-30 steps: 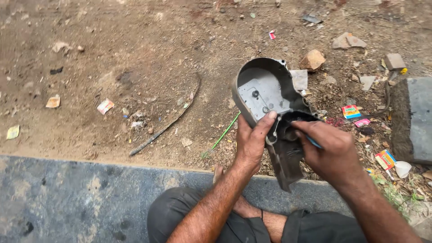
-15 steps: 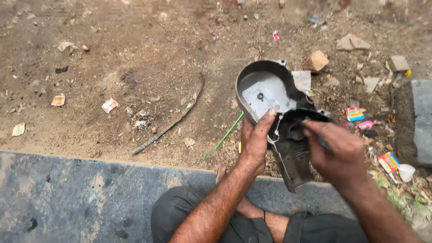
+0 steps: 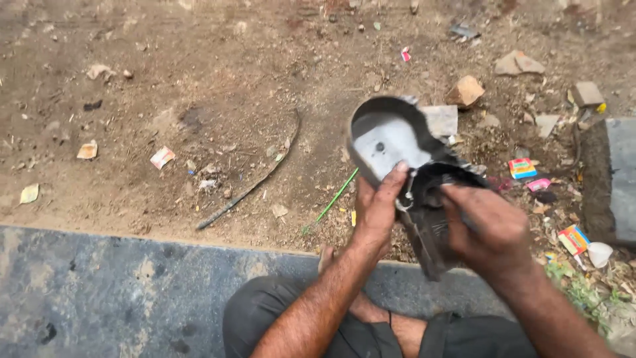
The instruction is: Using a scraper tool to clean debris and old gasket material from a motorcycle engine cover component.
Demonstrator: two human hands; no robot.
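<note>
A grey metal engine cover [image 3: 391, 140], hollow side up and dark with grime, is held in front of me above the dirt. My left hand [image 3: 379, 205] grips its lower left edge, thumb on the pale inner face. My right hand [image 3: 487, 225] rests on the dark lower part of the cover, fingers curled over it; whether it holds a small tool I cannot tell. My knees in dark trousers [image 3: 278, 315] show at the bottom.
Bare dirt ground strewn with stones [image 3: 465, 90], paper scraps [image 3: 162, 157], coloured wrappers [image 3: 522, 167], a dark curved stick [image 3: 255, 182] and a green straw [image 3: 334, 197]. A grey stone slab [image 3: 99, 292] runs along the bottom; a concrete block [image 3: 619, 176] stands at right.
The view has shifted slightly, and the cover sits a little lower and more central. Both hands keep their hold; the right hand has moved slightly over the dark part.
</note>
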